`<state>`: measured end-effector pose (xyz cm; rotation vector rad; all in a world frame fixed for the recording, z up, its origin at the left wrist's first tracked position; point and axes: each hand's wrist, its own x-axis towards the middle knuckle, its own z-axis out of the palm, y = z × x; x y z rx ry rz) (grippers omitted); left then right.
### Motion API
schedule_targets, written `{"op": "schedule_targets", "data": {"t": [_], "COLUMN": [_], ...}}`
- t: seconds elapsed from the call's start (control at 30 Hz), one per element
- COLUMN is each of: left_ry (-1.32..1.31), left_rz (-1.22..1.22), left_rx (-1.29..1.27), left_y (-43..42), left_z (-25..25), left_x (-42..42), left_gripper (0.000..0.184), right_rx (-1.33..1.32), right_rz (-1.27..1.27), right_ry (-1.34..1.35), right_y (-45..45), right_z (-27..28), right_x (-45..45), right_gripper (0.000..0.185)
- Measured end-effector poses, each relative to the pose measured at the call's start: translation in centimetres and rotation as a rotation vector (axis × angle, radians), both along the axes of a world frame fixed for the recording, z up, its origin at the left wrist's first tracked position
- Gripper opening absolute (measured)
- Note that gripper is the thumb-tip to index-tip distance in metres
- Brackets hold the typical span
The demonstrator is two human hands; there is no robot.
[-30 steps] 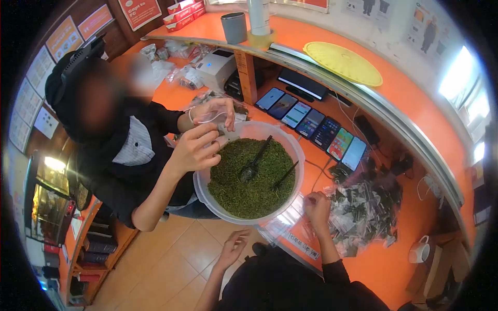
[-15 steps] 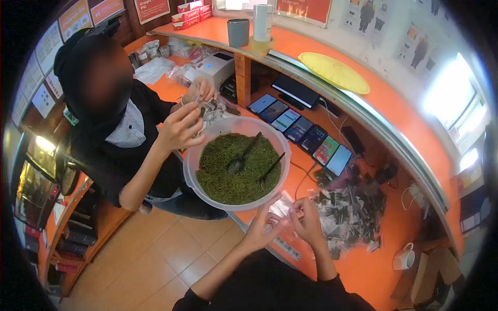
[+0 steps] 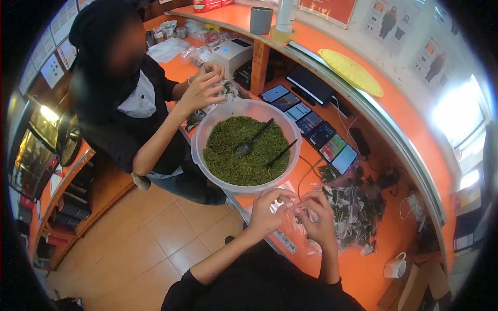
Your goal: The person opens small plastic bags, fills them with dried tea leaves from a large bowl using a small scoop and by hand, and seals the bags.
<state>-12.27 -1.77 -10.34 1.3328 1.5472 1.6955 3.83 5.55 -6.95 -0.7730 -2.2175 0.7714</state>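
My left hand (image 3: 268,211) and my right hand (image 3: 316,213) are close together in front of the bowl. Their fingertips pinch what looks like a small clear plastic bag (image 3: 298,206), mostly hidden by the fingers. Just beyond stands a large translucent plastic bowl (image 3: 195,146), filled with chopped dried green herb (image 3: 228,140). A black spoon (image 3: 243,149) and a second black utensil (image 3: 282,153) rest in the herb. Beside my right hand lies a heap of small clear bags with dark green contents (image 3: 353,212).
A co-worker's hands (image 3: 205,90) work over more small bags left of the bowl. Several phones (image 3: 309,124) lie in a row below the raised orange counter. A white mug (image 3: 396,266) and a cardboard box (image 3: 415,290) are at the right; a yellow lid (image 3: 350,72) lies above.
The view has shifted, so the bowl appears higher and further right. My hands have come up slightly, fingers still pinched together. The co-worker's hands have drawn closer to each other.
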Motion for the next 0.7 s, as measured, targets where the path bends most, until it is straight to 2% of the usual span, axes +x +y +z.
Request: {"op": "schedule_targets", "data": {"t": [0.07,0.1,0.13,0.17,0.23,0.3,0.37,0.4,0.47,0.5,0.53,0.6,0.63,0.7], "left_ry": [0.129,0.126,0.052,-0.022,-0.035,-0.046,-0.206,-0.221,0.082,0.107,0.104,0.013,0.050,0.033], "left_rz": [0.042,0.050,-0.023,-0.097,-0.102,-0.115,0.064,0.042,-0.010,-0.100,-0.113,-0.219,-0.183,-0.153], "left_rx": [0.050,0.047,0.026,0.005,0.039,0.076,0.206,0.198,0.004,-0.074,-0.072,-0.275,-0.215,-0.228], "left_y": [-0.1,-0.2,-0.4,-0.5,-0.6,-0.2,0.3,0.3,0.0,0.1,0.2,0.5,0.9,2.0], "left_z": [-0.1,-0.1,0.1,0.2,0.4,0.7,1.0,0.8,0.6,0.2,-0.1,-0.2,0.2,0.1], "left_x": [-0.1,-0.1,-0.1,-0.1,0.1,0.6,1.7,2.0,1.4,1.0,0.9,0.8,1.1,1.8], "left_gripper": [0.024,0.024,0.024,0.024,0.024,0.023,0.016,0.016,0.023,0.031,0.031,0.035,0.044,0.049], "right_rx": [0.060,-0.085,-0.229,-0.232,-0.488,-0.560,-0.633,-0.629,-0.623,-0.662,-0.698,-0.688,-0.687,-0.685], "right_rz": [0.013,0.066,0.117,0.120,0.181,0.157,0.108,0.093,0.054,0.105,0.162,0.122,0.081,0.041], "right_ry": [-0.004,-0.032,-0.060,-0.063,-0.062,-0.025,0.012,0.039,0.065,0.096,0.129,0.108,0.113,0.117], "right_y": [0.0,-0.1,-0.2,-0.1,-0.2,-0.2,0.1,0.3,0.8,1.0,1.1,1.3,1.6,2.1], "right_z": [0.4,0.8,0.9,0.8,0.4,0.4,-0.1,-1.0,-2.0,-2.2,-2.2,-1.7,-1.7,-1.6], "right_x": [0.0,0.2,0.3,0.5,0.8,0.6,0.6,0.6,0.8,0.7,0.5,0.1,0.0,-0.7], "right_gripper": [0.009,0.010,0.010,0.010,0.008,0.007,0.008,0.010,0.013,0.015,0.016,0.015,0.016,0.017]}}
